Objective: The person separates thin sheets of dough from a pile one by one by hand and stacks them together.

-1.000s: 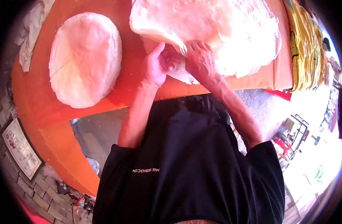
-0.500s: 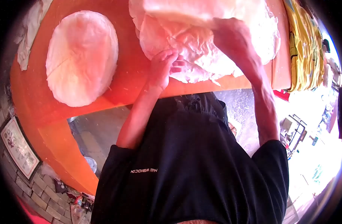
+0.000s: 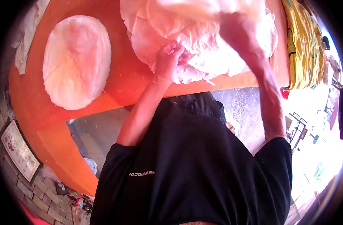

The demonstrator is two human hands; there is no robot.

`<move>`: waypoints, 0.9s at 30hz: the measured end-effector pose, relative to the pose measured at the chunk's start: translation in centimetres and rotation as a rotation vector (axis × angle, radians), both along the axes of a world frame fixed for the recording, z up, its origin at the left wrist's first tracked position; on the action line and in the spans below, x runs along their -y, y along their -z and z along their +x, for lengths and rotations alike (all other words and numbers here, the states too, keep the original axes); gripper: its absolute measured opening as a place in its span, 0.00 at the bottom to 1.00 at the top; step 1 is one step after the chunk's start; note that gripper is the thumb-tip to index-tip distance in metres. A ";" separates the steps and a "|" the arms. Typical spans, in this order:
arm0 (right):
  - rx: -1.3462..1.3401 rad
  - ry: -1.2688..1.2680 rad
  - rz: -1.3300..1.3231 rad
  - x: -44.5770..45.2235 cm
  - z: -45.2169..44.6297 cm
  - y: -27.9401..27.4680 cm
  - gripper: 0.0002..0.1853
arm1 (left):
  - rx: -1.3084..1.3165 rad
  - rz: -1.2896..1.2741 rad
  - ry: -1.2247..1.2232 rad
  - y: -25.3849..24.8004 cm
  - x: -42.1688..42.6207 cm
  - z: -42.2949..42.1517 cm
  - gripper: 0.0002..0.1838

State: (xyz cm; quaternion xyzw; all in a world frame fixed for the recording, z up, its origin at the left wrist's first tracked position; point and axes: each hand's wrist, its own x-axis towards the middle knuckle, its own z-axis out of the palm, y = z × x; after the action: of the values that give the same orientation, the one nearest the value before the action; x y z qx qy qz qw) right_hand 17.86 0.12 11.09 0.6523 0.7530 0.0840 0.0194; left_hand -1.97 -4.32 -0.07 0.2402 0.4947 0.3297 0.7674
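A wide heap of thin, crumpled, pale fibrous batting [image 3: 205, 48] lies on the orange table [image 3: 122, 71], washed pink and white by glare. At its near left side my left hand [image 3: 173, 60] is closed, its curled fingers pressed into the batting. Farther right and higher, my right hand [image 3: 241, 32] is over the heap, closed on a raised, blurred part of the batting; glare and motion hide its fingertips. A flat oval pad of the same pale batting [image 3: 77, 62] rests at the left of the table.
Folded yellow patterned cloth [image 3: 306, 48] lies at the table's right end. White cloth [image 3: 27, 41] hangs at the far left edge. Below left, a framed sheet [image 3: 19, 150] leans by a brick surface [image 3: 47, 198]. A metal frame [image 3: 297, 125] stands at the right in strong light.
The raised batting by my right hand has shifted, and that hand is now more blurred. My left hand's fingers have curled in tighter. The view has shifted slightly.
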 end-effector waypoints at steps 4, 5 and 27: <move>-0.201 -0.083 -0.120 2.7 1.3 7.7 0.14 | 0.087 -0.126 0.038 -0.3 -0.1 1.6 0.08; -0.205 -0.090 -0.118 2.9 1.0 7.3 0.14 | 0.086 -0.121 0.060 0.0 0.0 1.9 0.10; -0.055 -0.037 -0.148 0.7 3.0 4.3 0.09 | 0.228 -0.030 0.056 -0.2 0.0 1.9 0.19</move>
State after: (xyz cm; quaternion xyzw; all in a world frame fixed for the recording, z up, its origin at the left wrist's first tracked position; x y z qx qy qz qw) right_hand 20.86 -0.53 6.80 0.6371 0.7694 0.0106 0.0451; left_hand -0.09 -4.37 0.09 0.2034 0.4021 0.3257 0.8312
